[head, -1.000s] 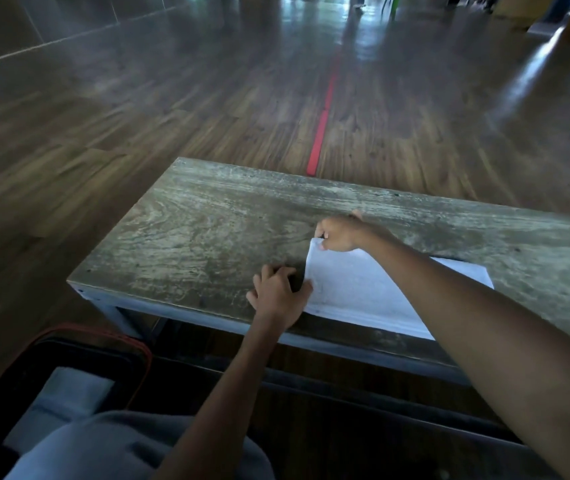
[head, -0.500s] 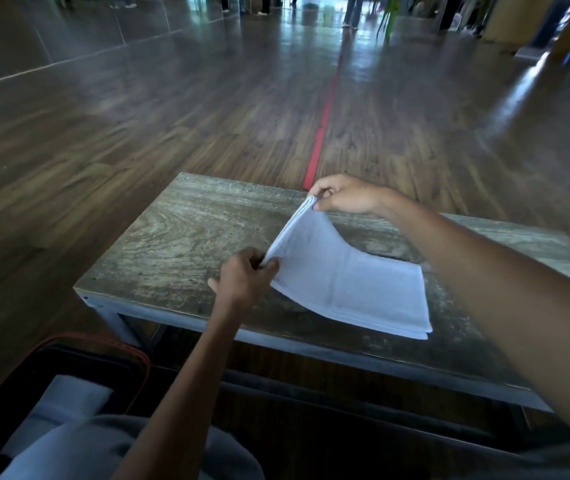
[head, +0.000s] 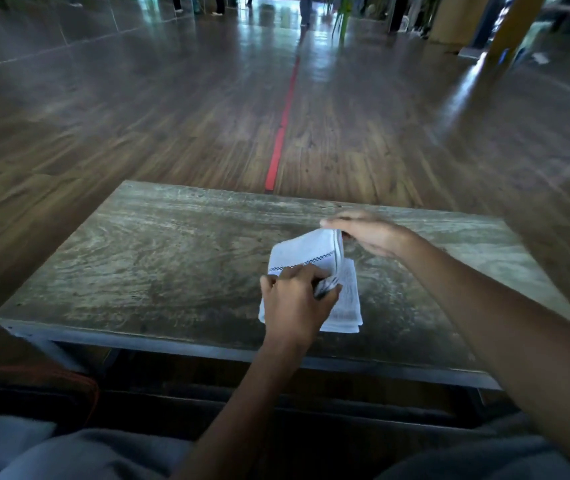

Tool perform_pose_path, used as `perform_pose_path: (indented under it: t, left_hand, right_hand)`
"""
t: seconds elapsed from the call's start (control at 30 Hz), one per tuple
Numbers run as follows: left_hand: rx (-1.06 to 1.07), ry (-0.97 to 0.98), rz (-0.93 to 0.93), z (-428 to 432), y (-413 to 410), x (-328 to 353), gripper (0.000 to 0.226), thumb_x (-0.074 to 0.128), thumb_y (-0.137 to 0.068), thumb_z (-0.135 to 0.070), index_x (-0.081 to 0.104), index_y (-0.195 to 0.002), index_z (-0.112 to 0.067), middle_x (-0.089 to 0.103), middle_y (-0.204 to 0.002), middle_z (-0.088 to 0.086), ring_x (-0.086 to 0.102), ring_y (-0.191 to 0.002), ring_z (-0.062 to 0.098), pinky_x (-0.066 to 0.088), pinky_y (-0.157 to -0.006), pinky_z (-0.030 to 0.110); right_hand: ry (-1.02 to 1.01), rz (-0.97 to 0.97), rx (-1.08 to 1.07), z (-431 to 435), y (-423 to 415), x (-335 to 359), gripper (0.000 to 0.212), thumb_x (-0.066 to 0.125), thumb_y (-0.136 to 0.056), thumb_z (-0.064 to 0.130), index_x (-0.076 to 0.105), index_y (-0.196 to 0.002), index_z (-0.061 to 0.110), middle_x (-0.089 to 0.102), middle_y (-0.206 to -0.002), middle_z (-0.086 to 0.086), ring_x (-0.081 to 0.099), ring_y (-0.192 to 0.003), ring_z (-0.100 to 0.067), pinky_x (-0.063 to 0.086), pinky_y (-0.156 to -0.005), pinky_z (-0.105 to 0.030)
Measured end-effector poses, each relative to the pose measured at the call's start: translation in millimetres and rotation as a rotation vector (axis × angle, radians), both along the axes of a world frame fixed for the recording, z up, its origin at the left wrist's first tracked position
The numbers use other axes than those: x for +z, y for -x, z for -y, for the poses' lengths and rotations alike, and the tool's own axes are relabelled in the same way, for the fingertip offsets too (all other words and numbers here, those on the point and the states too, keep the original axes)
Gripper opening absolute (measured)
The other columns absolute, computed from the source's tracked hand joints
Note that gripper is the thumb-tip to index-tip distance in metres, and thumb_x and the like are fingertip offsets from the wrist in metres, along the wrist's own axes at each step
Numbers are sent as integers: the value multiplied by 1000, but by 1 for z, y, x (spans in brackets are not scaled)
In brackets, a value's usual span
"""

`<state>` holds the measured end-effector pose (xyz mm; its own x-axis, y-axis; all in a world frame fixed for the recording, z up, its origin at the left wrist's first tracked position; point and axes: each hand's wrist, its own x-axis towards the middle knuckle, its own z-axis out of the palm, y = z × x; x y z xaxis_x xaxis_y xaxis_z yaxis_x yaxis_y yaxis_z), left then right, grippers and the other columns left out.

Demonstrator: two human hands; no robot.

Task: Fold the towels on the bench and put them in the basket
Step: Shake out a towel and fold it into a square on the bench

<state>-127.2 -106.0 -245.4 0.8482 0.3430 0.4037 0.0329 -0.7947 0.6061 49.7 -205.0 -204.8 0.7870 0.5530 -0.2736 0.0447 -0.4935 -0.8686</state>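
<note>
A white towel [head: 311, 252] with a dark stitched stripe lies partly folded on the wooden bench [head: 158, 258], right of its middle. My left hand [head: 294, 303] grips the near folded edge of the towel, fingers curled over it. My right hand [head: 370, 232] pinches the far upper edge, which is lifted off the bench and turned over to the right. The black basket [head: 34, 386] with an orange rim sits on the floor at lower left, below the bench, with a pale towel [head: 6, 441] inside it.
The bench has a dark metal frame [head: 207, 351] along its near edge. Dark wooden floor stretches beyond, with a red line [head: 280, 133] running away from the bench. People's legs and a pillar stand far at the back. My grey-clad knees fill the bottom.
Both hands have carried the towel's left edge over to the right, so the towel is now folded narrower. The view has tilted up and shows more floor.
</note>
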Motion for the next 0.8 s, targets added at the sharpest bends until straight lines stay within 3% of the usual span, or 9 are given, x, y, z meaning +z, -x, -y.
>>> perform_pose_path:
  t: [0.03,0.1,0.23,0.33,0.43,0.53,0.63,0.7,0.8]
  left_hand:
    - [-16,-23,-7,6,-6,-7,17,67,-77,-45,65,-84,-29,68,-81,-11,60,-86,9,22,-75,32]
    - [-49,-72,-33,19,-17,-21,13,67,-75,-40,63,-75,-27,66,-74,-10,61,-81,13,25,-72,33]
    - [-84,-186,-95,34,-24,-39,15,76,-63,-34,65,-69,-27,65,-68,-7,62,-73,18,34,-69,35]
    - [-95,-233,-99,38,-27,-44,20,81,-57,-34,65,-66,-26,64,-64,-7,63,-69,19,37,-67,34]
    - [-89,-250,-116,39,-28,-48,27,73,-60,-51,66,-66,-26,66,-66,-8,63,-72,18,39,-70,35]
    - [-43,-265,-105,34,-28,-40,42,51,-70,-64,69,-75,-26,70,-79,-9,63,-84,14,35,-76,33]
    - [-49,-264,-164,6,-41,-25,38,45,-83,-49,66,-103,-25,67,-107,-5,58,-104,17,30,-87,36]
    - [-82,-290,-311,-19,-53,-24,43,46,-89,-41,54,-127,-24,52,-135,-4,45,-125,16,27,-100,39]
    - [-235,-349,-491,-45,-60,-31,57,33,-90,-50,38,-141,-25,29,-152,-7,26,-140,13,23,-108,43]
  right_hand:
    - [21,29,-8,5,-1,-7,4,65,-88,21,64,-85,19,62,-98,0,53,-96,-12,42,-80,-22]
    - [43,76,-47,16,-6,-22,11,65,-86,10,63,-84,20,63,-100,-5,55,-95,-14,43,-79,-23]
    - [63,98,-107,30,-8,-47,12,68,-84,8,63,-92,16,65,-102,-10,59,-94,-16,45,-78,-25]
    - [91,116,-126,36,-12,-58,17,69,-83,8,65,-100,10,66,-107,-12,59,-95,-15,46,-73,-18]
    - [68,154,-172,38,-13,-58,25,68,-84,8,63,-108,1,65,-108,-19,58,-90,-16,44,-62,-10]
    - [131,237,-155,38,-6,-55,28,65,-88,16,62,-113,4,63,-104,-9,57,-93,-15,44,-67,-12]
    - [264,389,-143,45,4,-59,30,54,-94,29,55,-119,14,59,-106,0,57,-106,-21,42,-97,-33]
    - [357,530,-88,51,19,-59,32,47,-95,34,49,-123,19,56,-116,-1,52,-114,-24,36,-103,-43]
    - [505,719,170,58,64,-58,47,40,-95,42,37,-138,22,43,-140,0,35,-131,-21,23,-105,-39]
